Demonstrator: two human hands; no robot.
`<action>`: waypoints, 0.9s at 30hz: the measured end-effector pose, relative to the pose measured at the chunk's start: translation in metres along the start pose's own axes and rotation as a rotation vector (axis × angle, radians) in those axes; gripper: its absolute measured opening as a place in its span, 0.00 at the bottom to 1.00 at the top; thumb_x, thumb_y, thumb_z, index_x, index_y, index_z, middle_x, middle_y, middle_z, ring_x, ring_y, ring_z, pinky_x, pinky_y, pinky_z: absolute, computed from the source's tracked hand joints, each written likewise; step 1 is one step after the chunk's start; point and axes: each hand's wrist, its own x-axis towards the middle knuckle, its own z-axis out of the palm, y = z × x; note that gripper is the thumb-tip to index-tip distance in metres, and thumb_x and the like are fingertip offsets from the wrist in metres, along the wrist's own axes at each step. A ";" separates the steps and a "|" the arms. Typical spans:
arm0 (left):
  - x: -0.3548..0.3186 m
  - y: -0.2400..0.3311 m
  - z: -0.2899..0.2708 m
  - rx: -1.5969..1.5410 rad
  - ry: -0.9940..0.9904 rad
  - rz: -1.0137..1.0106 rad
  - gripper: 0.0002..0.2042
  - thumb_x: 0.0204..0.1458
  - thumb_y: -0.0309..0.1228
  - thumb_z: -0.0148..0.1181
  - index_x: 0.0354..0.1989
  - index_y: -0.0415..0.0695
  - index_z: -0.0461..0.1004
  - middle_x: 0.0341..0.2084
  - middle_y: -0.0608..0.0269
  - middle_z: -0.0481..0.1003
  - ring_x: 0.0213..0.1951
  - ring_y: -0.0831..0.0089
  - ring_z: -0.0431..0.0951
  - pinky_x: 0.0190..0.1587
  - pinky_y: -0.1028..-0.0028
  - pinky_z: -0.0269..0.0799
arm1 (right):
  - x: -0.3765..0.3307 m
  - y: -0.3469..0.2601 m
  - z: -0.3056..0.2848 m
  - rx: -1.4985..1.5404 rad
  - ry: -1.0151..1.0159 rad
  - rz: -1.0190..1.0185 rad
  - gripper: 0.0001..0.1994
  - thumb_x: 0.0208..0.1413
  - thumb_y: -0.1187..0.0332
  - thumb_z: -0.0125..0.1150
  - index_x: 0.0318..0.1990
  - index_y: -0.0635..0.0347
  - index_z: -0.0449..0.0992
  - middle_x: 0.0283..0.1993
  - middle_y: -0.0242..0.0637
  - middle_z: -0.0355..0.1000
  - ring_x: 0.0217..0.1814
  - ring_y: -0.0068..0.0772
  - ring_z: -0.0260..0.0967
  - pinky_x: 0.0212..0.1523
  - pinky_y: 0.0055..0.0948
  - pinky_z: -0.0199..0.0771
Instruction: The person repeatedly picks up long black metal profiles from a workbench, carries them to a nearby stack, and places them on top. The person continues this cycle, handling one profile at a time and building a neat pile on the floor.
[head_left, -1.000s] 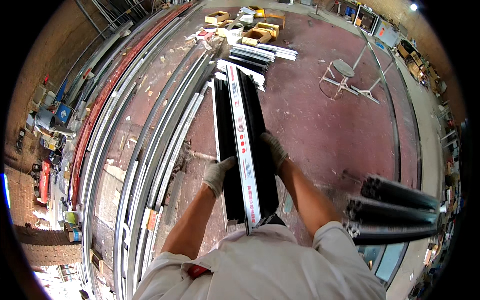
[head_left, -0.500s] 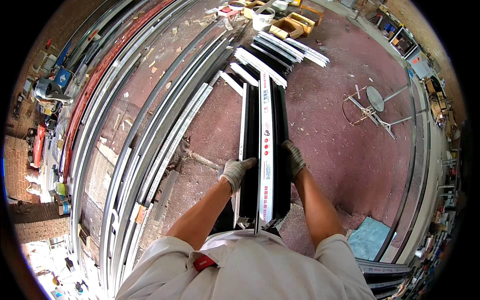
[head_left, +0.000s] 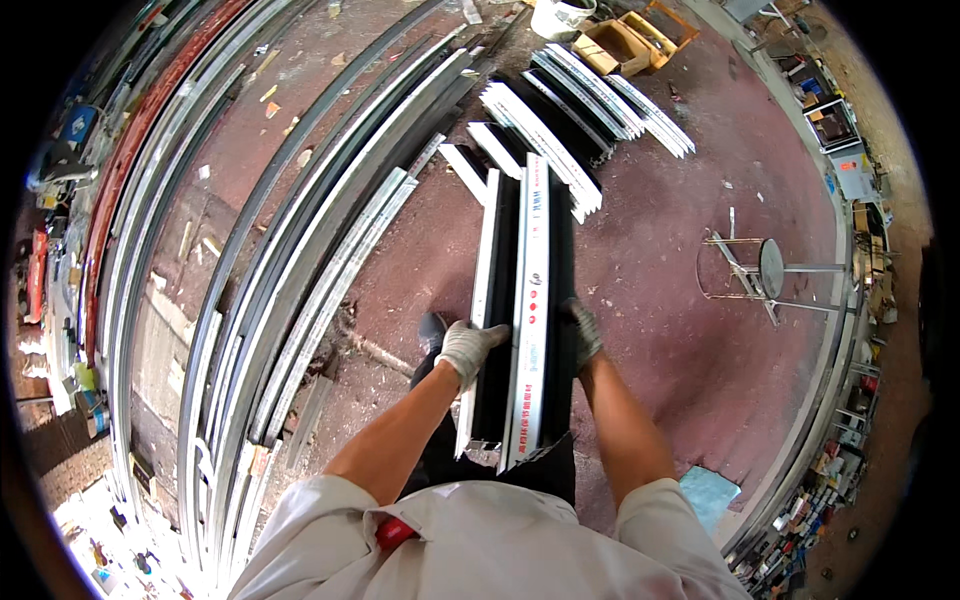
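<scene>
Between my two gloved hands is a bundle of black and white profile bars (head_left: 526, 345), held lengthwise in front of my body. Printed white film covers the bar on top. My left hand (head_left: 466, 352) grips the bundle's left side, its thumb lying over the dark face. On the opposite side my right hand (head_left: 583, 332) is closed around the edge, its fingertips partly hidden by the bars. Just beyond the bundle's far end lie more cut profile pieces (head_left: 545, 145) in slanting rows on the floor.
Long metal and white profiles (head_left: 330, 240) run along the floor at left, beside a red beam (head_left: 150, 130). A round-topped metal stand (head_left: 770, 270) is at right. A white bucket (head_left: 560, 18) and a cardboard box (head_left: 610, 48) stand far off; a light-blue sheet (head_left: 708, 495) lies near right.
My view has shifted, and the bundle now tilts slightly, its bars fanned a little apart at the near end. My left shoe has come into sight. Both hands keep their hold.
</scene>
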 end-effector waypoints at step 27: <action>0.397 -0.091 0.027 -0.731 0.373 0.031 0.19 0.48 0.28 0.69 0.46 0.33 0.71 0.35 0.54 0.78 0.34 0.66 0.80 0.39 0.69 0.78 | 0.466 0.027 -0.117 -0.672 -0.274 0.199 0.41 0.50 0.66 0.63 0.71 0.60 0.50 0.66 0.48 0.60 0.68 0.43 0.57 0.68 0.34 0.55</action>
